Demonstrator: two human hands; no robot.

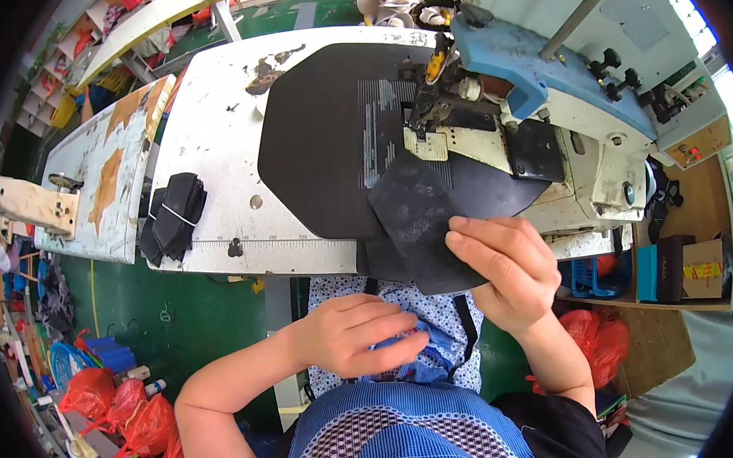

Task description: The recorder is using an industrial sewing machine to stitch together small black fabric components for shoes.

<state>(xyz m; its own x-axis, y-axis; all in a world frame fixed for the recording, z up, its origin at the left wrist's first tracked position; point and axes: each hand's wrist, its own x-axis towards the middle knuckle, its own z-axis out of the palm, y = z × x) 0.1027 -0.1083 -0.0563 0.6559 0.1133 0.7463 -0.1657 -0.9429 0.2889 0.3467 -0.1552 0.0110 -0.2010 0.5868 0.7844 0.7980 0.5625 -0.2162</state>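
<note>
My right hand [510, 271] pinches the right edge of a thin, dark grey sheet piece [415, 206] that looks like leather or similar material. The piece lies tilted over the near edge of a black plate, just in front of the sewing machine's needle area [428, 139]. Another dark flap shows beneath it, and I cannot tell whether it is the same piece. My left hand [364, 333] hovers over my lap, near the table's front edge, with loosely bent fingers apart and nothing in them. A blue and white patterned apron [401, 422] is below it.
The blue-armed sewing machine [566, 73] fills the right of the white table [210, 96]. A tied bundle of black pieces [175, 214] lies at the table's left. Red plastic bags [136, 415] stand low on the left, others [596, 341] on the right.
</note>
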